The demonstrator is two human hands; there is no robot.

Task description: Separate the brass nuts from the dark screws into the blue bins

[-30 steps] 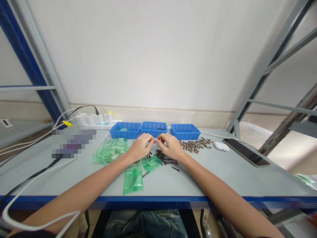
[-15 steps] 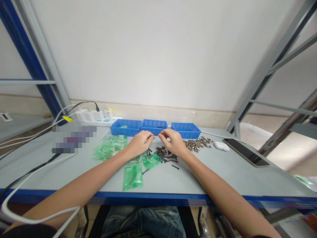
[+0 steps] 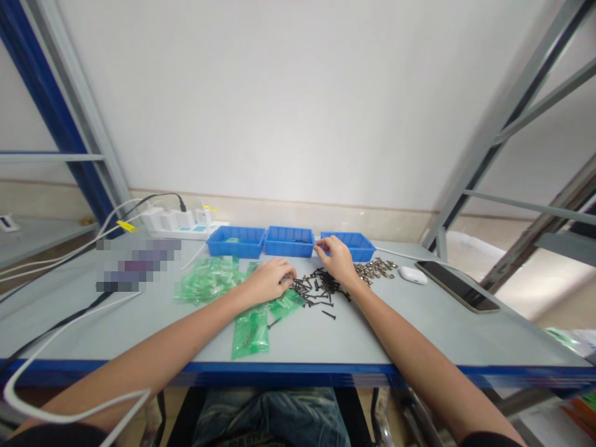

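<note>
Two bare hands work among dark screws on a grey counter

The left hand (image 3: 267, 280) curls at the left side of a loose pile of dark screws (image 3: 307, 293), near the middle of the counter (image 3: 302, 341). Its grip is bent inward; whether it holds a screw, I cannot tell. The right hand (image 3: 339, 259) is raised beside the middle blue bin (image 3: 289, 248), thumb and fingertips close together, contents unclear. The step looks like fingertip handling of single small pieces; lifting one screw from the tangle calls for a narrow pinch that leaves its neighbours undisturbed.

Green plastic bags (image 3: 209, 284) lie towards the left edge, brassy metal pieces (image 3: 379, 269) towards the right. Nearer the right edge are a white earbud case (image 3: 413, 275) and a phone (image 3: 459, 285). A power strip (image 3: 186, 233) sits by the far left corner, before a plain white wall (image 3: 298, 112).
</note>
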